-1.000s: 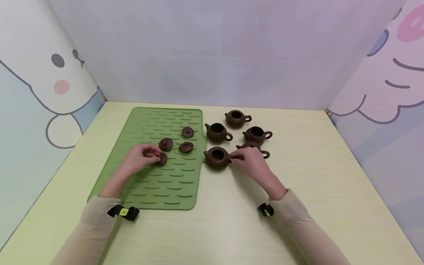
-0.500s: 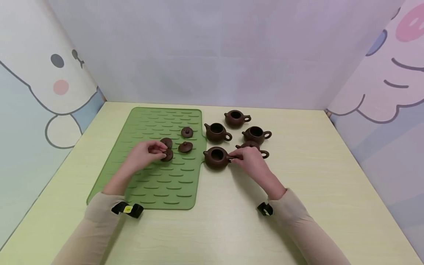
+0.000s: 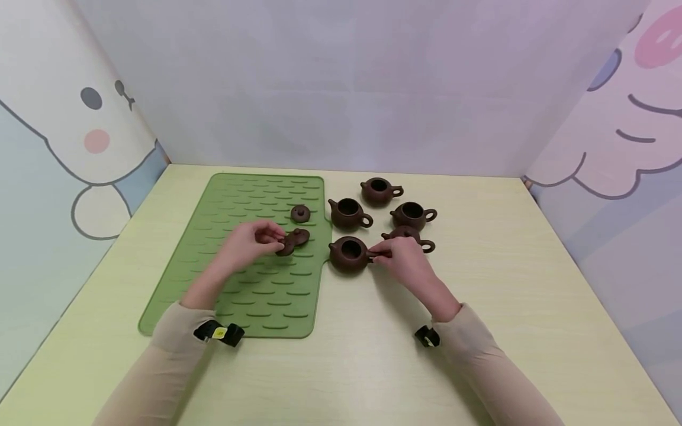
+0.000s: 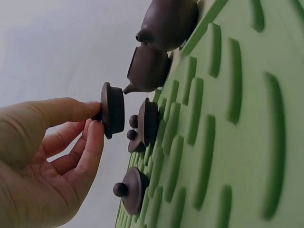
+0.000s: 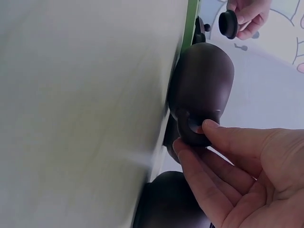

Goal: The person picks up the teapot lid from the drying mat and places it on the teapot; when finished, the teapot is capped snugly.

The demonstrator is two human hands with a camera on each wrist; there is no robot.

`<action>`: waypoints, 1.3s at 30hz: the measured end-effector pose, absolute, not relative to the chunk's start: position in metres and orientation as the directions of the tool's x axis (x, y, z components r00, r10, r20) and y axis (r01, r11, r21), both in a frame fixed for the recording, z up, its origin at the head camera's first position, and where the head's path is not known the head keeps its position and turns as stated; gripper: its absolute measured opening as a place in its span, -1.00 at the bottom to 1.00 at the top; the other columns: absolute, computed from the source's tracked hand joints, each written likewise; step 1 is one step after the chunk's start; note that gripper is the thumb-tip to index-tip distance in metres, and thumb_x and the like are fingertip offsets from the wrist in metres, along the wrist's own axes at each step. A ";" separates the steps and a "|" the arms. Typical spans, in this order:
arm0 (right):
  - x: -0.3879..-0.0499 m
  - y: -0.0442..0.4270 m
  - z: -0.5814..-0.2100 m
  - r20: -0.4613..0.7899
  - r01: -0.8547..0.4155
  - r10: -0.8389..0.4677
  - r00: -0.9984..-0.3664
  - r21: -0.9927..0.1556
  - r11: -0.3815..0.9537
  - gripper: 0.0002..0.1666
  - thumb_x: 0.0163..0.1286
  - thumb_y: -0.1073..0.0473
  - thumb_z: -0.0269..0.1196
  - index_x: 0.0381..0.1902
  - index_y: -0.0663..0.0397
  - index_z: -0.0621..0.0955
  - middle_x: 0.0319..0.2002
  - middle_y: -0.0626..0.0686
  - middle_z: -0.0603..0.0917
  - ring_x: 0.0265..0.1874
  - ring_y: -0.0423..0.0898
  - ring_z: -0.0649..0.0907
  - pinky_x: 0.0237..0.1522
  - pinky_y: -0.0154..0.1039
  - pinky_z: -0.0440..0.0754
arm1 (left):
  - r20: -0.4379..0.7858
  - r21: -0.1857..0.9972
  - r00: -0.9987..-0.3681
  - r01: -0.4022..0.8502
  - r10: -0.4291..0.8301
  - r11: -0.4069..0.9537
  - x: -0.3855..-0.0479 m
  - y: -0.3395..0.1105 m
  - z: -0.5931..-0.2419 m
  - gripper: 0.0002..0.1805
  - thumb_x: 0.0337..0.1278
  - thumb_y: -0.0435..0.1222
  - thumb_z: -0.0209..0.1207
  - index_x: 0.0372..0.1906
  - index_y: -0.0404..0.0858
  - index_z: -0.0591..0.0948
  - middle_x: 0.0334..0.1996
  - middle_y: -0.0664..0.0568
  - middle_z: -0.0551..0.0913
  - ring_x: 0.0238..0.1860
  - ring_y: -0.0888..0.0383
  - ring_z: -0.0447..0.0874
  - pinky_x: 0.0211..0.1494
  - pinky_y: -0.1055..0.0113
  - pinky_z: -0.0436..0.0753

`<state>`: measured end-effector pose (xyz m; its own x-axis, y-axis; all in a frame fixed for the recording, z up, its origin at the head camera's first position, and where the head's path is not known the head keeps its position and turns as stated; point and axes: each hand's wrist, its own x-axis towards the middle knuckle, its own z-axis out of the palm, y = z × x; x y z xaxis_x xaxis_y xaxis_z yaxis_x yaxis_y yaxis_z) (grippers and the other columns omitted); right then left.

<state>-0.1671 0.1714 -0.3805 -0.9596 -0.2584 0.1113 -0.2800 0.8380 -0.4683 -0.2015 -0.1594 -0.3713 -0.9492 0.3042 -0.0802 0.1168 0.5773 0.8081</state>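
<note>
My left hand (image 3: 254, 244) pinches a dark brown teapot lid (image 4: 113, 111) by its knob, holding it above the green mat (image 3: 234, 316). In the left wrist view the lid is clear of the mat, its rim facing down toward it. My right hand (image 3: 409, 265) grips the handle of a small lidless teapot (image 3: 347, 264) on the table beside the mat; its spout points left. Other lids lie on the mat: one at the back (image 3: 301, 214), another close to the held lid (image 3: 302, 236). A further lid, hidden by my left hand in the head view, shows in the left wrist view.
Behind the gripped teapot stand several more: a lidless teapot (image 3: 347, 218) near the mat, a lidless teapot (image 3: 378, 195) farther back and a lidless teapot (image 3: 411, 221) to the right. A lidded teapot (image 3: 403, 233) sits partly behind my right hand. Walls enclose the table.
My left hand has moved right across the mat toward the gripped teapot, carrying the lid with it. My right hand stays on the teapot's handle.
</note>
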 end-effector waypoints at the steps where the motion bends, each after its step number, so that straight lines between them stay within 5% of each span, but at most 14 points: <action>1: -0.167 0.172 -0.381 0.111 -0.279 -0.258 -0.960 -0.474 0.835 -0.81 0.23 0.23 0.43 -0.17 0.00 0.81 -0.21 0.02 0.83 -0.13 -0.03 0.76 -0.16 -0.14 0.71 | -0.079 0.808 -0.948 0.120 0.308 0.576 -0.202 -0.157 -0.371 -0.70 0.24 -0.33 0.29 0.05 -0.31 0.63 0.00 -0.18 0.70 -0.03 0.02 0.69 -0.05 0.38 0.66; 18: -0.167 0.170 -0.381 0.123 -0.300 -0.275 -0.954 -0.475 0.827 -0.80 0.23 0.22 0.43 -0.16 0.00 0.80 -0.20 0.01 0.83 -0.16 -0.03 0.75 -0.19 -0.17 0.68 | -0.036 0.813 -0.925 0.193 0.379 0.549 -0.209 -0.123 -0.361 -0.74 0.20 -0.36 0.31 -0.01 -0.29 0.65 -0.08 -0.15 0.72 -0.08 0.03 0.68 -0.02 0.25 0.64; 39: -0.164 0.169 -0.379 0.078 -0.253 -0.248 -0.966 -0.497 0.830 -0.83 0.26 0.25 0.39 -0.19 -0.02 0.80 -0.19 -0.02 0.82 -0.18 -0.06 0.73 -0.21 -0.20 0.65 | -0.029 0.842 -0.898 0.214 0.438 0.495 -0.211 -0.088 -0.361 -0.78 0.17 -0.41 0.31 -0.06 -0.27 0.68 -0.14 -0.11 0.72 -0.16 0.08 0.69 -0.17 0.34 0.67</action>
<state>-0.1645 0.1692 -0.3791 -0.9657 -0.2478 0.0779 -0.2530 0.8298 -0.4974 -0.2111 -0.0881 -0.3606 -0.8985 0.4381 -0.0290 0.2141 0.4948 0.8422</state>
